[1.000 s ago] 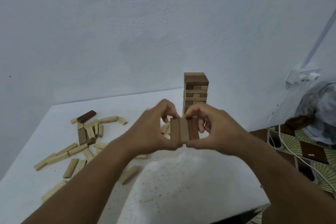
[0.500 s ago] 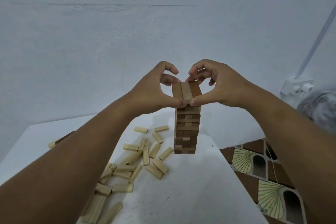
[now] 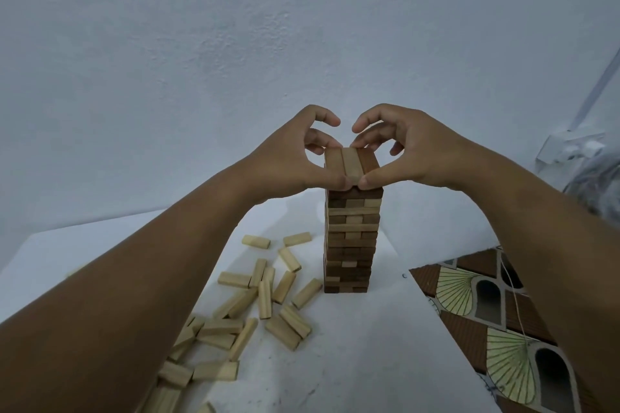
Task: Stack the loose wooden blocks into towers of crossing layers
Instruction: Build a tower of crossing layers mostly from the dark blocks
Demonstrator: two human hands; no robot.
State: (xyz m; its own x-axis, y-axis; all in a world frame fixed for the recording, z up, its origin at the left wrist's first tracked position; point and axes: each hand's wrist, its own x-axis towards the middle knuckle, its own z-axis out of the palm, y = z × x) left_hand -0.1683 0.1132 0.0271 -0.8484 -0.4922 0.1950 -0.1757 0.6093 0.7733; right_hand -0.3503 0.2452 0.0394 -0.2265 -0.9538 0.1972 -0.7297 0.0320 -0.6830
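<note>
Three side-by-side brown wooden blocks [image 3: 351,165] sit atop the tall wooden tower [image 3: 351,238]. The left hand [image 3: 292,157] and right hand [image 3: 407,152] each grip that layer, thumbs at its near end, fingers at its far end.

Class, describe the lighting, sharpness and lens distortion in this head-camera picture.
Head view: dim, bluish, even light with soft shadows and no glare; the tower and both hands, left hand and right hand, look fairly sharp; wide-angle stretch enlarges the forearms at the edges.

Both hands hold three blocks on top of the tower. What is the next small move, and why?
Probably loosen both hands gently and lift them straight away. The three blocks already sit on the tower, square with its edges. The left hand and right hand pinch them at the ends, so a sideways pull could shift the layer.
</note>
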